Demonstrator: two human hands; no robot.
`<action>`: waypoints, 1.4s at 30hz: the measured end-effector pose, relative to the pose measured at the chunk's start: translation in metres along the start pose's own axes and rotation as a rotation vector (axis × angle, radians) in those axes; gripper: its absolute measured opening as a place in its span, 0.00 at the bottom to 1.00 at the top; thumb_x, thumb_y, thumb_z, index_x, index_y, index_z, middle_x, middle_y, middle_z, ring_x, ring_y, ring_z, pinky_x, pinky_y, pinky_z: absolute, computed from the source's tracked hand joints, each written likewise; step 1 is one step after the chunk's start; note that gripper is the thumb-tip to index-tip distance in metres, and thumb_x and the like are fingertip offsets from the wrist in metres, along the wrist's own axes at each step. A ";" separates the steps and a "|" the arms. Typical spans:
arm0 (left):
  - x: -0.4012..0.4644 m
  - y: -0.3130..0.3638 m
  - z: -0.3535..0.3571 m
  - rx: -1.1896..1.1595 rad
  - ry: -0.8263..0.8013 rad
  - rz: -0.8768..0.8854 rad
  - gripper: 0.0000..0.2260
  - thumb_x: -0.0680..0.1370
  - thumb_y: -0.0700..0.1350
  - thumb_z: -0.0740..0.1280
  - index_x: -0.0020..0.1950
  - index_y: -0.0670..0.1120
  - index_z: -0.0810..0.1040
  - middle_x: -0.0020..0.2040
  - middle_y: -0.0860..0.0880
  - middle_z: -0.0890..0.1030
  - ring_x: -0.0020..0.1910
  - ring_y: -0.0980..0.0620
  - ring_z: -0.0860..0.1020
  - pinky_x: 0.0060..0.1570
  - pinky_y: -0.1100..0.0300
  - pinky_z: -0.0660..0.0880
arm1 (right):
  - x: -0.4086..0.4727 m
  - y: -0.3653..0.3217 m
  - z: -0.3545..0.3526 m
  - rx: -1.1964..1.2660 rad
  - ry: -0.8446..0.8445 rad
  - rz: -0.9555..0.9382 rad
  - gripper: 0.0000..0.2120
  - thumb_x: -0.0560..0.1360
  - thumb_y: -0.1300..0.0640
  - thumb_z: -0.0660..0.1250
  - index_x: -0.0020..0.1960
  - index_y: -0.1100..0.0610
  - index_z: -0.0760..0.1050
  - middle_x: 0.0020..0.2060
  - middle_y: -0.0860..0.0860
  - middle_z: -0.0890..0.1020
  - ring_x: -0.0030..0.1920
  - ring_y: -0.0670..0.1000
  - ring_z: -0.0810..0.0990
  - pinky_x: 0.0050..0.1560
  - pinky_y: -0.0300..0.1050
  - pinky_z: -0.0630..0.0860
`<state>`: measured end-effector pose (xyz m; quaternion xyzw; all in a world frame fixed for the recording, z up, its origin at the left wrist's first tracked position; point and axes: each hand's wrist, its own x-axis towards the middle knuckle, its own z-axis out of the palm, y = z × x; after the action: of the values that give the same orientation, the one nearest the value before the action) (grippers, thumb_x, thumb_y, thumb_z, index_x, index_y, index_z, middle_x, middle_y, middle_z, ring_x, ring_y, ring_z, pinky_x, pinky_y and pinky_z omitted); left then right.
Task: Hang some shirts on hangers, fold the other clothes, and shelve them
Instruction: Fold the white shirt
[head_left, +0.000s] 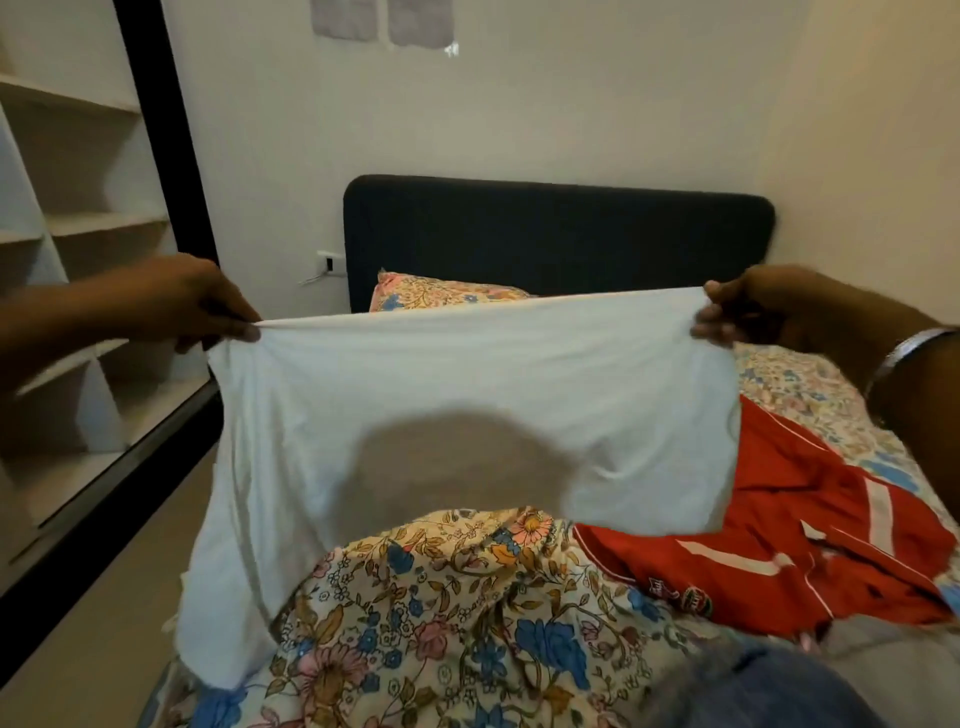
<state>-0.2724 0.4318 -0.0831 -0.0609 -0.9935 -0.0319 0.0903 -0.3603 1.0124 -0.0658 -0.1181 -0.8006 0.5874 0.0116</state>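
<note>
A white shirt (415, 415) is held spread in the air above a bed (810, 384), its upper edge pulled nearly straight between two hands. The left hand (202, 306) is closed on the left corner of that edge, the cloth pinched between thumb and fingertips; the right hand (748, 312) is closed in the same way on the right corner, and a metal bangle (904, 353) is seen on its wrist. The shirt hangs down from this edge, its left side falling lower, past the side of the bed, and a rounded grey shadow is cast on its middle. Below the shirt a crumpled floral sheet (441, 613) covers the near part of the bed. To the right, a red garment (779, 535) with white stripes and a small crest lies rumpled on the bed, partly hidden behind the shirt's lower right corner. A blue denim item (753, 686) is seen at the bottom edge, blurred. Behind the shirt's upper edge a floral pillow (441, 293) rests against a dark headboard (556, 234), which stands at a pale wall. At the left, open pale shelves (93, 223) are framed by a black wardrobe edge (161, 135); a socket (330, 261) is set in the wall just left of the headboard
</note>
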 end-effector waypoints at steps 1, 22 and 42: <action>0.010 0.001 0.011 0.049 0.046 -0.033 0.09 0.75 0.53 0.73 0.53 0.53 0.87 0.38 0.53 0.83 0.31 0.52 0.80 0.38 0.50 0.80 | 0.007 0.009 0.012 -0.002 -0.007 0.010 0.13 0.83 0.55 0.62 0.52 0.64 0.78 0.43 0.58 0.85 0.33 0.50 0.85 0.31 0.39 0.82; -0.166 0.083 0.228 0.085 0.063 0.330 0.06 0.75 0.54 0.69 0.43 0.59 0.86 0.39 0.62 0.74 0.33 0.63 0.74 0.28 0.68 0.70 | -0.003 0.237 -0.019 -0.270 -0.238 -0.073 0.09 0.74 0.57 0.72 0.51 0.60 0.84 0.41 0.57 0.87 0.39 0.59 0.81 0.36 0.46 0.72; -0.072 0.160 0.318 -0.063 -0.004 -0.115 0.36 0.81 0.69 0.40 0.84 0.50 0.49 0.83 0.51 0.44 0.82 0.53 0.42 0.80 0.48 0.43 | 0.031 0.195 0.190 -1.013 -0.532 -0.650 0.32 0.78 0.30 0.56 0.78 0.40 0.58 0.78 0.45 0.62 0.77 0.50 0.63 0.75 0.55 0.62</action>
<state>-0.2376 0.6053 -0.3999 -0.0066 -0.9941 -0.0681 0.0843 -0.3857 0.8956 -0.3118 0.2883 -0.9485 0.1134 -0.0667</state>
